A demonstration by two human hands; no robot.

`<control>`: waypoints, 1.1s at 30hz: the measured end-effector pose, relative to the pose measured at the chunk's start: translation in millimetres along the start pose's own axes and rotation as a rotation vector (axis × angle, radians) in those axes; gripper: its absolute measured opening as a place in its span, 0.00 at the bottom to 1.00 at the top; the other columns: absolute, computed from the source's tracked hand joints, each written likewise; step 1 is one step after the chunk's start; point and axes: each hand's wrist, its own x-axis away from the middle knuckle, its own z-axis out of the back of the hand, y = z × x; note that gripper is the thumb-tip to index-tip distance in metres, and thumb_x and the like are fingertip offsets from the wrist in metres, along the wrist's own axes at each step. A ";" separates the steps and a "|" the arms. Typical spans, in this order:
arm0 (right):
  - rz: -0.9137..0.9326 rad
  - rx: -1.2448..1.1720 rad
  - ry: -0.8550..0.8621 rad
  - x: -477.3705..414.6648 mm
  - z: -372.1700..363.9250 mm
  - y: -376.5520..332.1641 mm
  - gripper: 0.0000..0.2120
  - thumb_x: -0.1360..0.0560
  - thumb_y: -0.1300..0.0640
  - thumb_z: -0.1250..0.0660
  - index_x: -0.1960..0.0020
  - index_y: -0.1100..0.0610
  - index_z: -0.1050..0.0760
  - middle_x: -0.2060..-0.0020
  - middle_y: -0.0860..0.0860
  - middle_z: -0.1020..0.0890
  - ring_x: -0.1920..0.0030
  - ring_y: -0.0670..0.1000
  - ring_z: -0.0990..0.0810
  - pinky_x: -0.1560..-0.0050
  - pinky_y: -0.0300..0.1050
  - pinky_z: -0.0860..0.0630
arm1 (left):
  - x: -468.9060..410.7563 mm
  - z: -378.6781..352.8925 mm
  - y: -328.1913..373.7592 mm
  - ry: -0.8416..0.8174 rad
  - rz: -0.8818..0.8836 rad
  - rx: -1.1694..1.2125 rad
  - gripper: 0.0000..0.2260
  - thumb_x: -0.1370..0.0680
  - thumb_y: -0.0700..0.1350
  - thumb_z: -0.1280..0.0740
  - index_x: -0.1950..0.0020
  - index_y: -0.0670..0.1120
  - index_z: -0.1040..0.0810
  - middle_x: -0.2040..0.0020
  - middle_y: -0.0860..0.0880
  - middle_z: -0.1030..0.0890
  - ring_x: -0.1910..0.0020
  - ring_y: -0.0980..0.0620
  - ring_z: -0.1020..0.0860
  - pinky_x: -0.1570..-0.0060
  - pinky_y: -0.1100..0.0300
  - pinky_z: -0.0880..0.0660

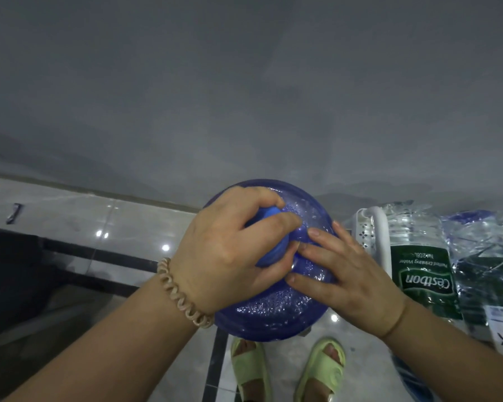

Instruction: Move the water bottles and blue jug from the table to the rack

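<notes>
A large translucent blue jug (273, 311) stands upright below me, seen from above, with water drops inside its shoulder. My left hand (230, 248) is closed around its blue cap and neck. My right hand (346, 274) lies flat on the jug's right shoulder, fingers spread and touching it. Two clear water bottles lie on their sides at the right: one with a green label (421, 262) and one further right (488, 256) with a white label. They rest on a white plastic rack (375, 227).
A grey wall fills the upper half. The glossy tiled floor (128, 227) with black stripes spreads left; a dark surface (12, 285) sits at lower left. My feet in green slippers (253, 369) stand just under the jug.
</notes>
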 end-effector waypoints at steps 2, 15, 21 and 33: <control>-0.006 0.002 0.006 4.6 -0.5 -0.7 0.12 0.19 0.56 0.40 0.37 0.48 0.32 0.36 0.54 0.32 0.30 0.56 0.37 0.31 0.61 0.39 | 1.5 -2.9 3.2 -0.007 -0.002 -0.008 0.09 0.29 0.44 0.27 0.52 0.40 0.17 0.54 0.41 0.20 0.60 0.45 0.21 0.61 0.51 0.24; -0.065 0.052 0.085 29.0 -9.0 -2.6 0.14 0.20 0.58 0.39 0.35 0.50 0.32 0.37 0.56 0.31 0.31 0.58 0.35 0.32 0.61 0.37 | 3.3 -23.0 14.8 0.071 -0.027 -0.013 0.10 0.29 0.44 0.27 0.50 0.41 0.18 0.52 0.41 0.20 0.54 0.46 0.22 0.54 0.52 0.24; -0.071 0.093 0.002 26.9 0.8 -8.9 0.22 0.25 0.60 0.31 0.34 0.50 0.34 0.34 0.55 0.33 0.30 0.58 0.37 0.32 0.61 0.38 | 8.0 -16.9 18.1 0.028 -0.004 -0.048 0.11 0.27 0.47 0.29 0.49 0.42 0.18 0.51 0.42 0.20 0.54 0.45 0.22 0.52 0.55 0.26; -0.275 0.129 -0.352 15.4 56.9 -53.2 0.47 0.40 0.56 0.25 0.26 0.51 0.42 0.27 0.56 0.39 0.26 0.57 0.44 0.29 0.60 0.42 | 15.7 23.4 34.6 -0.175 0.123 -0.090 0.28 0.31 0.57 0.30 0.34 0.48 0.28 0.36 0.45 0.28 0.40 0.44 0.30 0.40 0.49 0.32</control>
